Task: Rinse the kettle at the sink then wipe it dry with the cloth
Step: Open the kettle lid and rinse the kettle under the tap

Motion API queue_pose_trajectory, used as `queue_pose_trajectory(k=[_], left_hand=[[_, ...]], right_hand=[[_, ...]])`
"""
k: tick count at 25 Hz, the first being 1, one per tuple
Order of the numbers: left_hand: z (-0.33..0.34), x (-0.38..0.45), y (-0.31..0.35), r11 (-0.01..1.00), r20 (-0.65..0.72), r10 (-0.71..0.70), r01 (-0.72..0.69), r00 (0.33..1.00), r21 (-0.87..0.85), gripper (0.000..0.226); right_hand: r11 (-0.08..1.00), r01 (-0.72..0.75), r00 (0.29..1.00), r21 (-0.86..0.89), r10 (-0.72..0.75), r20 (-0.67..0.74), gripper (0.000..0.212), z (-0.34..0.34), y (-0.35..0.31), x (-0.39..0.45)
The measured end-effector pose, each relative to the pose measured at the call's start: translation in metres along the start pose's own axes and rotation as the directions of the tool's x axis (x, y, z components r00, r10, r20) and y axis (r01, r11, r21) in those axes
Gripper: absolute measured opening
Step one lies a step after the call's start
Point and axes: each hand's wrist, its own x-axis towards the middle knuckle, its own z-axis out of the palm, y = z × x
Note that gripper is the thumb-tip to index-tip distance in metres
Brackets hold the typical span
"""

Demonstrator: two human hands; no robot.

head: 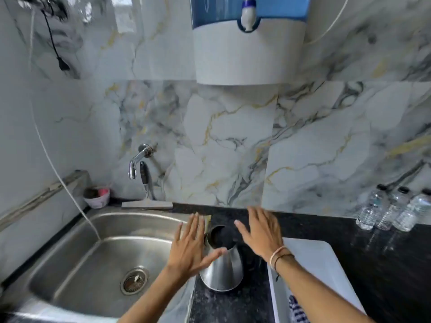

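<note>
Both hands, left (189, 247) and right (262, 231), spread open, empty, flanking kettle (221, 269) beside sink (93, 252) edge.

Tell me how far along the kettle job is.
Nothing looks done: the kettle stands on the black counter beside the sink, and no water runs from the tap. In hand: left hand and right hand, both open, flank it. Left: rinsing, wiping.

Home kitchen: steel sink (70, 231), marble-tiled wall (233, 141)
</note>
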Motion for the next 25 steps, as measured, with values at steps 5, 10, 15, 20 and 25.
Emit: queue_pose_trajectory(k=[5,10,15,20,25], left_hand=[[0.045,-0.004,0.000,0.997,0.196,0.052,-0.061,0.979,0.039,0.130],[0.057,0.003,-0.008,0.996,0.121,0.082,-0.085,0.989,0.020,0.128],[0.056,0.001,-0.009,0.994,0.099,0.109,-0.111,0.989,0.018,0.127],[0.056,0.000,-0.006,0.992,0.050,0.127,-0.127,0.991,-0.002,0.125],[0.056,-0.002,-0.008,0.989,0.038,0.146,-0.147,0.989,0.023,0.116]], right_hand=[[0.977,-0.183,0.955,0.107,0.151,0.254,0.063,0.040,-0.048,-0.008],[0.964,-0.221,0.928,0.147,0.162,0.335,0.045,0.044,-0.047,0.010],[0.748,-0.345,0.858,0.568,0.006,0.513,0.036,0.042,-0.004,0.021],[0.641,-0.334,0.732,0.691,-0.286,0.619,0.065,0.037,0.030,0.025],[0.909,0.065,0.997,0.413,-0.046,-0.056,0.051,0.086,0.008,0.004]])
